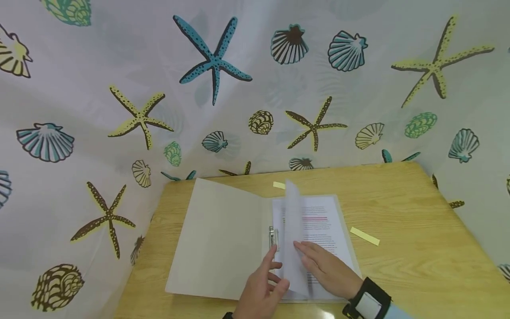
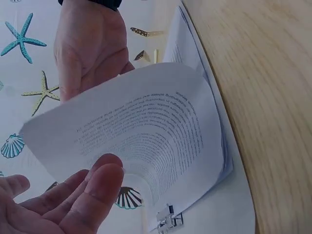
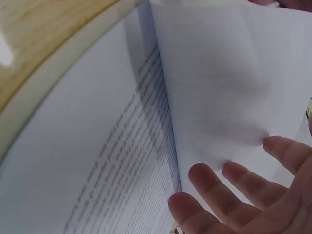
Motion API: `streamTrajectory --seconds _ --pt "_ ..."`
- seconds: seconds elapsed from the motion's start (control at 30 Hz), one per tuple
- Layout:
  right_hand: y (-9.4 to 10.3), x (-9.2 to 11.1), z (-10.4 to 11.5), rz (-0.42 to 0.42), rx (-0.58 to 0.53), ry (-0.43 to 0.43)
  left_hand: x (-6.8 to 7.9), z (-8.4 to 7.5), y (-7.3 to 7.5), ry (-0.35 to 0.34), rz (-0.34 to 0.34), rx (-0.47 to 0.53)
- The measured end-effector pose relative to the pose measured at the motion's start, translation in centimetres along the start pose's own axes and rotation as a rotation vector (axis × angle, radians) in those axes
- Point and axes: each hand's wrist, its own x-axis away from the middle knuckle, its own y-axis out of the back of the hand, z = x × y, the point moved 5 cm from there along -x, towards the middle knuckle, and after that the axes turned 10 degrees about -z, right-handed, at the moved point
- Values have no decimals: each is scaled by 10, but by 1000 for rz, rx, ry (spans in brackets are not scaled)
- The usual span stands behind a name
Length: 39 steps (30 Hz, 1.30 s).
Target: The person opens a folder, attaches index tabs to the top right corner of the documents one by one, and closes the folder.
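An off-white folder (image 1: 223,239) lies spread on the table, with printed pages (image 1: 322,210) on its right side. One sheet (image 1: 294,221) stands up from the stack and curves over toward the left. My right hand (image 1: 332,270) presses its fingertips against the back of this sheet, fingers extended. On the other side, my left hand (image 1: 260,283) is held with loosely bent fingers and nothing gripped, close by the sheet's printed face (image 2: 146,117). A metal clip fastener (image 1: 272,237) sits at the folder's spine, just beyond the left fingertips.
Two pale yellow paper strips lie on the wooden table (image 1: 414,248): one strip (image 1: 365,236) right of the folder, another strip (image 1: 279,185) behind it. A cloth (image 1: 239,119) printed with starfish and shells hangs behind the table and along its sides.
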Motion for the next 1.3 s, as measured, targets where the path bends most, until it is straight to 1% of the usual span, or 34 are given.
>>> streamTrajectory --seconds 0.07,0.17,0.27,0.3,0.4,0.5,0.57,0.67,0.73,0.8,0.9,1.0,1.07,1.13,1.23,1.3 --pt "-5 2 2 -7 37 25 -1 -3 -1 -48 -19 -16" --pt "-9 3 3 -8 71 38 -4 -6 0 -133 -53 -68" --pt "-10 4 3 -8 94 50 -6 -6 4 -172 -78 -123" --pt "-9 4 2 -8 99 58 -8 -5 6 -163 -80 -135" --pt "-4 4 0 -19 119 72 -12 -3 14 -105 -84 -177" --pt "3 3 -4 -32 131 72 -15 0 18 -47 -85 -186" --pt "4 2 -6 -20 123 49 -18 4 17 -13 -73 -175" --pt "0 1 -7 22 108 23 -20 9 11 37 -26 -132" --pt "-2 0 -5 44 106 19 -20 10 7 50 -3 -117" --pt "-4 0 -3 52 110 33 -20 11 4 49 2 -121" --pt "-6 -1 1 49 114 55 -18 10 4 32 -26 -183" --pt "-6 -2 2 47 112 60 -17 10 9 36 -52 -265" --pt "-4 -3 0 42 123 64 -16 10 13 56 -52 -292" --pt "-1 -4 -2 28 169 87 -15 11 18 88 -46 -310" --pt "5 -4 -9 -6 305 137 -14 13 28 119 -32 -332" --pt "10 -4 -15 -25 403 160 -12 14 36 124 -30 -366"
